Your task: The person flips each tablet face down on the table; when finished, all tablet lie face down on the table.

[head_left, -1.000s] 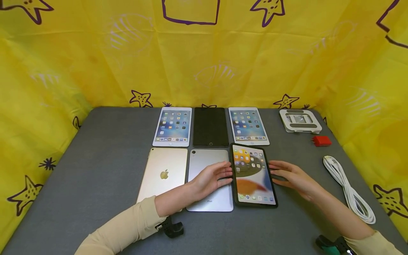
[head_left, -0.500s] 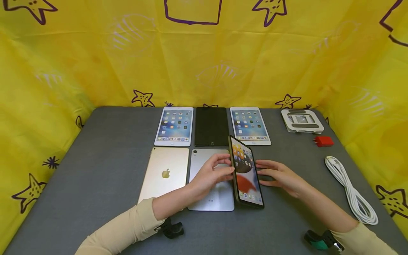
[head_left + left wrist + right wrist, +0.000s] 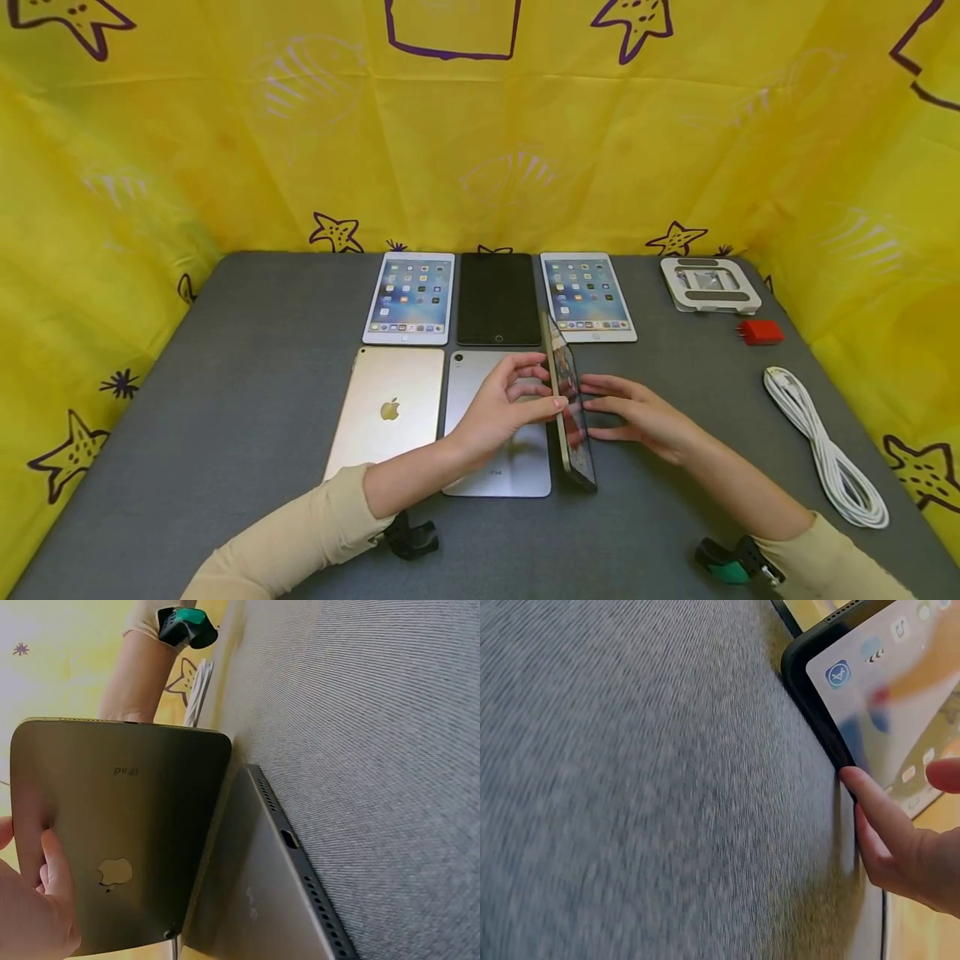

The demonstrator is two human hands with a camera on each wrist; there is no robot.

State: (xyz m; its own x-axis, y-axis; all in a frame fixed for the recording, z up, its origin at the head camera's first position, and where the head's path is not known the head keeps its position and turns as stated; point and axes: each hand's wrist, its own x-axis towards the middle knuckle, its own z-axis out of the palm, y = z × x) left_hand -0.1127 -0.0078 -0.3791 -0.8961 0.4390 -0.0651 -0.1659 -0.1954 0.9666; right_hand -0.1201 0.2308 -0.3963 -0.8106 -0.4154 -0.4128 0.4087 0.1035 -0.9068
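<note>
A tablet (image 3: 576, 462) with a dark rim and lit screen stands steeply tilted on a long edge, screen facing right. My left hand (image 3: 498, 408) pinches its raised edge, thumb over the rim and fingers behind. In the left wrist view, the tablet's back (image 3: 150, 795) shows an apple logo, near my left hand (image 3: 34, 911). My right hand (image 3: 637, 417) has its fingers extended on the screen side. In the right wrist view, fingertips of my right hand (image 3: 915, 847) touch the tablet's lower edge at the table. Under my left hand lies a silver tablet (image 3: 525, 475), back up.
A gold tablet (image 3: 390, 383) lies back up on the left. Behind are a white tablet (image 3: 408, 296), a black tablet (image 3: 498, 300) and another white tablet (image 3: 588, 292). To the right lie a folded white stand (image 3: 711, 285), red plug (image 3: 760, 332) and coiled white cable (image 3: 825, 450).
The dark-rimmed tablet has tipped from lying nearly flat, screen up, to standing steeply on its edge. My left thumb has come over its rim. My right hand has moved left with it.
</note>
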